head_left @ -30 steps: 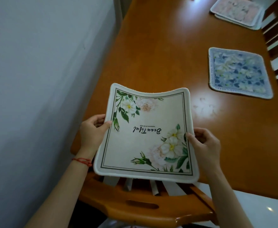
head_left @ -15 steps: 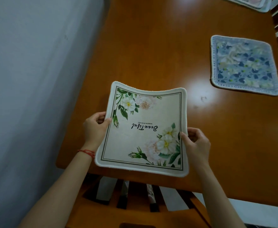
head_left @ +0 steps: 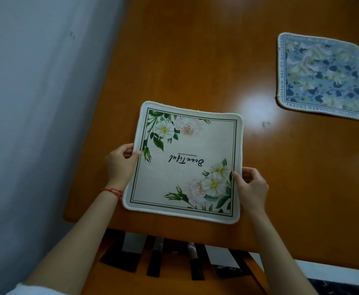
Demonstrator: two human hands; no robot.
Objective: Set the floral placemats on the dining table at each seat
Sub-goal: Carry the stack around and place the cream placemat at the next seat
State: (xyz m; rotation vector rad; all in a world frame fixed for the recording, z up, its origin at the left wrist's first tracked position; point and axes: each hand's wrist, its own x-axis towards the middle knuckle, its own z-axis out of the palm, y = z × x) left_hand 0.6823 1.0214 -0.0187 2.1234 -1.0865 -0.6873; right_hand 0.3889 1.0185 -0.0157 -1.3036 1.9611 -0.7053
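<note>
Two hands, left hand [head_left: 121, 165] and right hand [head_left: 251, 188], pinch the cream placemat [head_left: 185, 162] by its side edges over the worktop [head_left: 195, 60]; placement underway, next lay it flat and release.

- The worktop [head_left: 195, 60] lies bare beyond the cream placemat [head_left: 185, 162], open to a reach.
- The wall [head_left: 36, 103] runs close along its left edge, hemming that side.
- The blue placemat [head_left: 321, 75] occupies the far right.
- A chair back [head_left: 174, 262] stands at the near edge.
</note>
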